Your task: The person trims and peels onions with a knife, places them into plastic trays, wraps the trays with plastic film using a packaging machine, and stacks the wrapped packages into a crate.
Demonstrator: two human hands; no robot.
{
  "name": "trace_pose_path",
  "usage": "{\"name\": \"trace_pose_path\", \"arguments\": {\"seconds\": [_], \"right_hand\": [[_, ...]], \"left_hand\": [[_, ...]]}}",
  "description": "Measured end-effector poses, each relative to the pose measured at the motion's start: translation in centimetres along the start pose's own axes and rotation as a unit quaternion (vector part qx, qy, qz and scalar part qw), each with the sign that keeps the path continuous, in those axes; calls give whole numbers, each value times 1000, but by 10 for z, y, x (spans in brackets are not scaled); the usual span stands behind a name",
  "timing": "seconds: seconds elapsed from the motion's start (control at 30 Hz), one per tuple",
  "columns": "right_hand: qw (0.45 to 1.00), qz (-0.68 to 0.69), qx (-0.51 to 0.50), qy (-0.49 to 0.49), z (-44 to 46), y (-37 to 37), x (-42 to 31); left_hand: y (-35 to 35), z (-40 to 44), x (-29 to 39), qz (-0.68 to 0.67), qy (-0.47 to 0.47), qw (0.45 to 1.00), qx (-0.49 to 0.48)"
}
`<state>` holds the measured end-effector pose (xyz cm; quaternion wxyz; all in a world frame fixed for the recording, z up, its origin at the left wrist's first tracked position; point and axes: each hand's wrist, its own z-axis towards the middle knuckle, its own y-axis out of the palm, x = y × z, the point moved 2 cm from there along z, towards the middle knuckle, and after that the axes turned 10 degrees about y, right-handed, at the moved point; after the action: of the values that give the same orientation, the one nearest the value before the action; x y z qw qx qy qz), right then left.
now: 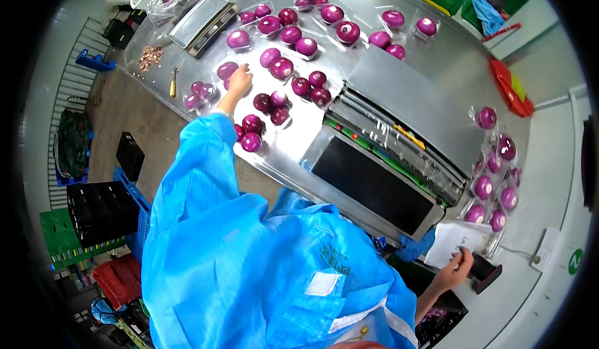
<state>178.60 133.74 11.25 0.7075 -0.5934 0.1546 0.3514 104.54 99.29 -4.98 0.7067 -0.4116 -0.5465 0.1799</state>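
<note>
My left hand point(240, 82) reaches over the steel table, its fingers closed at a pair of purple onions point(227, 70); the lower onion is partly hidden by the hand. Several groups of onions point(281, 68) lie around it, some in clear trays. To the right is a wrapping machine point(374, 184) with a dark flat plate. Low on the right, my right hand point(457, 270) is beside a white sheet of paper point(454, 243) with writing, its fingers bent around something dark and small that I cannot make out.
A scale point(203, 23) stands at the table's upper left. A yellow-handled tool point(173, 87) and onion scraps point(150, 58) lie near the left edge. Wrapped onions point(483, 187) are piled right of the machine. Black crates point(103, 212) stand on the floor at left.
</note>
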Motion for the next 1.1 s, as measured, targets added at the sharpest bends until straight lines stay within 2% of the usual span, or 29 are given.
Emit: {"name": "trace_pose_path", "arguments": {"seconds": [0.03,0.07,0.1,0.2,0.33,0.37,0.43,0.47,0.5,0.57,0.67,0.7,0.77,0.83,0.93,0.97,1.03,1.1], "right_hand": [[998,12,-45,-44,2,22,-28],[988,7,-79,-136,7,41,-53],[978,12,-122,-171,8,56,-89],[968,-1,-193,-164,12,84,-145],[956,-40,-236,-170,20,104,-173],[955,-49,-243,-160,22,109,-180],[954,-65,-258,-138,24,119,-193],[951,-65,-267,-143,25,125,-198],[948,-66,-276,-147,26,133,-202],[937,-71,-297,-171,28,149,-213],[909,-77,-339,-231,41,170,-227],[906,-73,-333,-250,43,176,-232],[898,-72,-349,-260,48,185,-237],[892,-61,-354,-275,51,196,-239],[895,-7,-372,-247,51,218,-247],[902,28,-374,-215,51,226,-254],[902,115,-389,-150,56,243,-270],[851,221,-476,-16,69,252,-283]], "left_hand": [[1,16,-10,38,20,999,-9],[4,33,-19,71,48,996,-34],[12,51,-31,105,53,991,-63],[37,96,-55,197,58,968,-142],[53,138,-78,195,88,947,-241],[59,144,-83,150,33,960,-234],[66,153,-93,158,110,954,-228],[60,150,-84,36,44,956,-288],[44,146,-67,-84,-23,935,-343],[24,137,-38,-315,-121,885,-321],[2,141,-39,-352,-139,872,-310],[-1,141,-58,-378,-159,870,-272],[-25,138,-67,-416,-157,856,-263],[-56,121,-34,-419,-184,868,-194],[-80,97,26,-475,-100,858,-169],[-83,90,43,-493,-60,852,-166],[-79,59,131,-507,-55,843,-169],[-53,31,189,-497,-59,847,-179]]}}
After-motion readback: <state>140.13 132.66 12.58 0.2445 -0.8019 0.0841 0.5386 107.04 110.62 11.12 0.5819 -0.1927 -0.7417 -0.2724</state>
